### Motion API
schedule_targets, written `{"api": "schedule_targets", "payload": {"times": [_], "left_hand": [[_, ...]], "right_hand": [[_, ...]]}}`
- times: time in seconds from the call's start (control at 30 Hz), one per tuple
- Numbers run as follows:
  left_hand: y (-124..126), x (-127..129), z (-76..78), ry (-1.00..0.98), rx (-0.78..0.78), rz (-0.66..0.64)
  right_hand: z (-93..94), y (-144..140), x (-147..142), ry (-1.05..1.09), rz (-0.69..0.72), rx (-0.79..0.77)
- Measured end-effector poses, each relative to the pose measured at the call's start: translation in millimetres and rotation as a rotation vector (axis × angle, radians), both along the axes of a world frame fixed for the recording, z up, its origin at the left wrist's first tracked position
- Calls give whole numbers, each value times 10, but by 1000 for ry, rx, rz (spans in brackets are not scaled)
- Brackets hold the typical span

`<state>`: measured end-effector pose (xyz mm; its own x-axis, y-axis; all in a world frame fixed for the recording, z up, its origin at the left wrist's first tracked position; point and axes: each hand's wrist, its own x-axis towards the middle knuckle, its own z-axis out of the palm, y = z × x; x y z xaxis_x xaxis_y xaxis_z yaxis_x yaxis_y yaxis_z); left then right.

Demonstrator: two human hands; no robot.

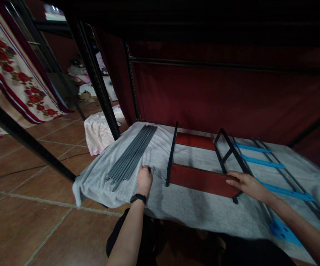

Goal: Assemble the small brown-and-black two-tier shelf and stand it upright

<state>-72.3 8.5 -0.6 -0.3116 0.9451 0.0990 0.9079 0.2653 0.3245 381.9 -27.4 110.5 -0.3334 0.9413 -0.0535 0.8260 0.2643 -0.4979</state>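
My left hand (144, 180), with a dark band on its wrist, is low over the grey cloth with its fingers curled together. Beside its fingertips lie small metal pieces (153, 169), too small to name; whatever the fingers hold is hidden. My right hand (244, 184) grips the right end of the front red-brown board (201, 181), thumb on its face. This board and a rear red-brown board (194, 140) join a black metal side bar (172, 151) to a black side frame (233, 149) on the right.
A bundle of grey metal tubes (133, 155) lies left on the cloth-covered surface (193, 210). Blue slotted strips (262, 161) with dark rods lie at the right. Black metal posts (97, 81) and an overhead shelf surround the space. A floral curtain (24, 77) hangs at left.
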Motion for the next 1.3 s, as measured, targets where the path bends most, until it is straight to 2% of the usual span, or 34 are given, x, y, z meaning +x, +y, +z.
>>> {"api": "schedule_targets", "payload": {"times": [0.23, 0.37, 0.43, 0.6, 0.63, 0.7, 0.83, 0.97, 1.1, 1.3], "left_hand": [[-63, 66, 88, 99, -36, -6], [-133, 49, 146, -1, 91, -4], [-170, 33, 171, -218, 203, -45], [-248, 81, 324, -1210, 307, -162], [-257, 107, 376, -1336, 323, -167], [-259, 163, 481, -1449, 349, -175], [-204, 261, 580, -1447, 328, -233], [-131, 319, 507, -1401, 354, -285], [-116, 332, 457, -1227, 412, -366], [-176, 304, 571, -873, 582, -544]], "right_hand": [[12, -1, -8, -2, 1, -16], [21, -1, -15, -15, 9, -31], [19, -1, -15, -14, 21, -32], [-7, 6, 0, 21, -3, 51], [-8, 7, 2, 22, -7, 54], [1, 7, -2, 15, -13, 37], [32, -18, -19, -4, -30, -10], [-3, -35, 12, -20, -83, 1], [-60, -10, 62, -14, -107, -24], [26, -32, -10, 14, -91, -30]]}}
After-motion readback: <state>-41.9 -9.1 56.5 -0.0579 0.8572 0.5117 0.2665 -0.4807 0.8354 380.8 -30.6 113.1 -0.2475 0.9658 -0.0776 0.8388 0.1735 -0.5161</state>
